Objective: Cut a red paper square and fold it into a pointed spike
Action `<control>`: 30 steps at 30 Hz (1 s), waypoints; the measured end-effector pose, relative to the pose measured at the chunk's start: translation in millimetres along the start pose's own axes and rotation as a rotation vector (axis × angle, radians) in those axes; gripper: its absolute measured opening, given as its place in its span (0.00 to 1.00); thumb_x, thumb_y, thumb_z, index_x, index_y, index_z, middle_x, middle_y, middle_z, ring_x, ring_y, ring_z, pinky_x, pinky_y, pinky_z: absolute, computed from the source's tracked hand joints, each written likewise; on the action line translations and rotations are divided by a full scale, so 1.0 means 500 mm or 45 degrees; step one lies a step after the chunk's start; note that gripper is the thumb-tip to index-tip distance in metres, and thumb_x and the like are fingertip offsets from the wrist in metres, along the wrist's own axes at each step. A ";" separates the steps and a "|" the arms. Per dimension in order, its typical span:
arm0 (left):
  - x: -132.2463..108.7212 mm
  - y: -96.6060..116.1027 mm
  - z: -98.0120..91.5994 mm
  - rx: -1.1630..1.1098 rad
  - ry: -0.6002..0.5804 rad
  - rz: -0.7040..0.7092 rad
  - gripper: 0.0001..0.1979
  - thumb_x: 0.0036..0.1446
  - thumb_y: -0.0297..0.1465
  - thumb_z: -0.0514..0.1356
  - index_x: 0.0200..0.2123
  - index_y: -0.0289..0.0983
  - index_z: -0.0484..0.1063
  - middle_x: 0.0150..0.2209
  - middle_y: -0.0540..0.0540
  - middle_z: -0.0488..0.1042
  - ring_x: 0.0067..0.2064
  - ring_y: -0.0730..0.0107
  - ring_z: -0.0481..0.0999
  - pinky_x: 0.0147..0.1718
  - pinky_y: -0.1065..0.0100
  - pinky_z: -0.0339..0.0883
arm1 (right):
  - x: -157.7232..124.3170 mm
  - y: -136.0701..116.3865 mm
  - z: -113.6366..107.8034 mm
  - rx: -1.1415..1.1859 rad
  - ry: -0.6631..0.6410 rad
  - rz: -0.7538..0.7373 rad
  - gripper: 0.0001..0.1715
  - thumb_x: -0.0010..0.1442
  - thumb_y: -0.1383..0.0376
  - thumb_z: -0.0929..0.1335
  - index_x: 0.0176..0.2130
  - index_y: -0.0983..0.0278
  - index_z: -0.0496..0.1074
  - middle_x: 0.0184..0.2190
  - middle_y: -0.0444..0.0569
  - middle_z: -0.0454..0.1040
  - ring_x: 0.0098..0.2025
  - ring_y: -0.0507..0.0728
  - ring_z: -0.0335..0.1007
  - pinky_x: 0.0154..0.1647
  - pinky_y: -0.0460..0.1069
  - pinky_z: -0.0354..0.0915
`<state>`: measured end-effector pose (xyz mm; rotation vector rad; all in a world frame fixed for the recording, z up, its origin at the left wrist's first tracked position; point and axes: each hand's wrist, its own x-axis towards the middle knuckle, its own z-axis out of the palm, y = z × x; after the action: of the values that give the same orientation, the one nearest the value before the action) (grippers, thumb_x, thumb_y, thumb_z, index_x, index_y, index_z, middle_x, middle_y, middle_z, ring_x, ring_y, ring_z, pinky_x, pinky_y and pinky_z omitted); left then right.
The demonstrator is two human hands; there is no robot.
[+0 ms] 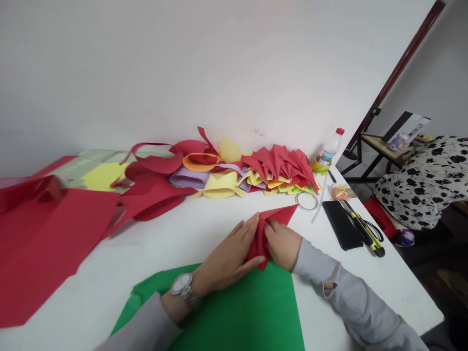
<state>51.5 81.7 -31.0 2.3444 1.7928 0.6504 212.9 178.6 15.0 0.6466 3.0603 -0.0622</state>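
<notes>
Left to right:

- Big red sheet [44, 243], flat at the left of the white table [204, 229]. Mixed pile of folded coloured paper [226, 173] at the far edge against the wall.
- Green sheet [252, 312] at the near edge, under both wrists.
- Left hand [230, 256]: flat, fingers straight and close together, palm down on the left half of the folded red paper [274, 217]. Thumb lies along its near edge. Watch [182, 284] on that wrist.
- Folded red paper sits between the hands, touching both, part on the green sheet and part on bare table. Long axis runs near-left to far-right, with the sharp tip pointing far right, clear of both hands.
- Right hand [282, 243]: knuckles up, fingers curled down at the centre fold. Pinching a flap or only pressing? Cannot tell, fingertips are hidden.
- Both hands equally close, and the free tip lies beyond the right hand.
- Further right: tape ring [306, 200], bottle [331, 146], black phone [341, 224], yellow-black knife [365, 233].
</notes>
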 end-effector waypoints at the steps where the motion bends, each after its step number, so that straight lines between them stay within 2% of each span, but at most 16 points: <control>1: -0.001 0.000 -0.001 -0.054 0.030 -0.029 0.42 0.66 0.47 0.49 0.69 0.34 0.28 0.70 0.32 0.45 0.70 0.53 0.48 0.65 0.51 0.50 | 0.000 0.002 0.003 0.004 0.031 -0.052 0.34 0.60 0.67 0.66 0.62 0.76 0.59 0.61 0.68 0.62 0.52 0.63 0.69 0.52 0.55 0.65; 3: -0.004 -0.001 -0.004 -0.169 0.076 -0.091 0.40 0.66 0.46 0.48 0.70 0.35 0.29 0.70 0.33 0.44 0.69 0.54 0.48 0.65 0.51 0.51 | 0.002 0.006 0.011 -0.002 0.063 -0.172 0.35 0.60 0.67 0.65 0.64 0.76 0.57 0.63 0.67 0.60 0.58 0.64 0.64 0.55 0.56 0.62; 5: -0.008 -0.002 -0.007 -0.277 0.106 -0.151 0.37 0.67 0.45 0.47 0.70 0.35 0.33 0.70 0.34 0.46 0.69 0.54 0.50 0.65 0.51 0.52 | 0.006 0.007 0.018 -0.003 0.086 -0.205 0.34 0.62 0.66 0.64 0.64 0.75 0.56 0.63 0.67 0.60 0.57 0.64 0.64 0.55 0.57 0.62; 8: -0.012 -0.002 -0.010 -0.375 0.148 -0.227 0.33 0.68 0.42 0.47 0.69 0.36 0.39 0.69 0.36 0.51 0.68 0.54 0.54 0.64 0.51 0.54 | 0.017 0.005 0.024 0.011 0.087 -0.122 0.31 0.64 0.63 0.63 0.62 0.74 0.61 0.58 0.65 0.68 0.51 0.64 0.69 0.52 0.58 0.65; 11: -0.013 0.001 -0.013 -0.393 0.215 -0.251 0.30 0.67 0.41 0.47 0.68 0.38 0.45 0.67 0.37 0.57 0.66 0.54 0.59 0.62 0.51 0.57 | 0.027 0.001 0.027 0.029 0.088 -0.059 0.25 0.64 0.62 0.64 0.57 0.72 0.67 0.51 0.63 0.74 0.50 0.65 0.69 0.52 0.59 0.65; 14: -0.010 0.002 -0.016 -0.405 0.296 -0.236 0.25 0.67 0.41 0.48 0.63 0.39 0.57 0.61 0.39 0.66 0.61 0.55 0.66 0.60 0.53 0.62 | 0.030 0.000 0.028 0.029 0.100 -0.037 0.23 0.64 0.63 0.64 0.56 0.70 0.68 0.52 0.62 0.73 0.52 0.66 0.67 0.53 0.60 0.65; 17: -0.007 0.002 -0.017 -0.408 0.338 -0.251 0.20 0.66 0.41 0.47 0.55 0.38 0.67 0.56 0.39 0.71 0.57 0.57 0.70 0.58 0.55 0.65 | 0.027 -0.002 0.026 0.029 0.089 -0.038 0.23 0.64 0.64 0.63 0.56 0.70 0.68 0.52 0.61 0.73 0.52 0.67 0.68 0.52 0.60 0.66; 22: -0.007 0.003 -0.015 -0.410 0.348 -0.307 0.20 0.65 0.42 0.48 0.53 0.37 0.67 0.54 0.38 0.73 0.55 0.57 0.72 0.56 0.55 0.66 | 0.021 -0.011 0.016 0.042 0.043 -0.059 0.23 0.63 0.66 0.64 0.56 0.72 0.67 0.52 0.63 0.73 0.53 0.66 0.68 0.53 0.59 0.66; 26: -0.005 0.007 -0.017 -0.479 0.371 -0.384 0.22 0.65 0.43 0.47 0.53 0.38 0.67 0.53 0.39 0.74 0.53 0.58 0.74 0.54 0.56 0.68 | 0.019 -0.012 -0.014 0.070 -0.012 -0.071 0.23 0.62 0.70 0.64 0.56 0.74 0.66 0.52 0.63 0.72 0.51 0.63 0.70 0.53 0.55 0.66; 30: -0.004 0.005 -0.022 -0.598 0.474 -0.565 0.26 0.64 0.47 0.45 0.52 0.36 0.69 0.51 0.40 0.75 0.51 0.56 0.75 0.53 0.55 0.68 | 0.017 0.003 -0.054 0.160 0.080 0.035 0.16 0.62 0.72 0.64 0.50 0.70 0.70 0.45 0.58 0.76 0.47 0.60 0.73 0.49 0.53 0.67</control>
<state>48.8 77.2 -20.9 1.5321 1.9323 1.3160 205.7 184.7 41.5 0.7094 3.1272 -0.2396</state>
